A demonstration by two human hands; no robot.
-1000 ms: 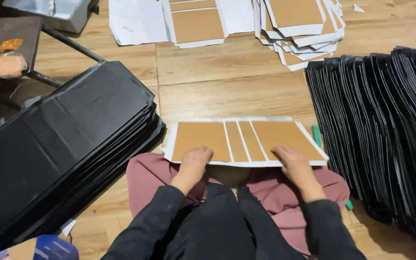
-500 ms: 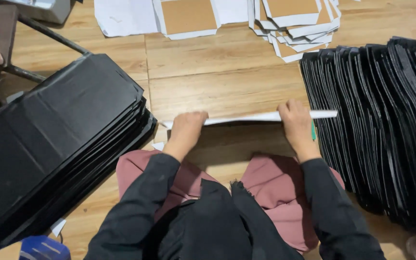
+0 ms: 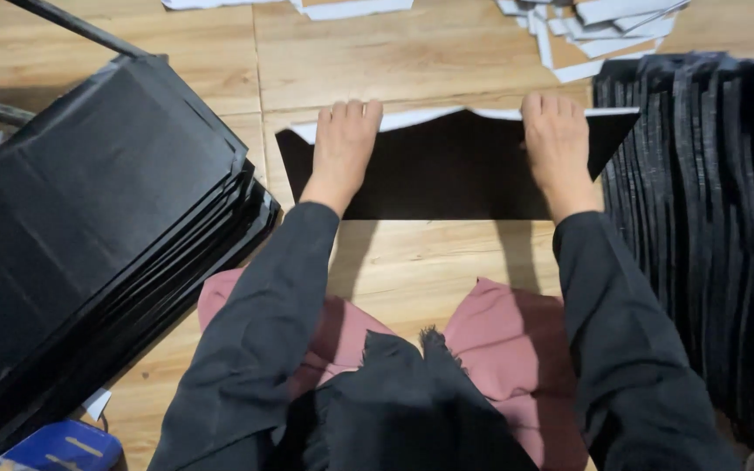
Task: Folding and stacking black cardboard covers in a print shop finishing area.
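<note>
Now the black card sheet point(image 3: 447, 174) lies flat, black face up, mid-frame on the floor; earlier it stood on edge. Left hand point(image 3: 342, 148) and right hand point(image 3: 556, 144) press it, fingers spread flat, gripping nothing. Two black stacks: left point(image 3: 89, 227), right point(image 3: 709, 218).

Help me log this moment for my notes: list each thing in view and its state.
Black sheet: flat on the floor, black side up, white edge at the top.
Left hand: palm down, pressing the sheet.
Right hand: palm down, pressing the sheet.
Left black stack: piled flat.
Right black stack: fanned on edge.
White-and-brown sheets: loosely heaped.
</note>
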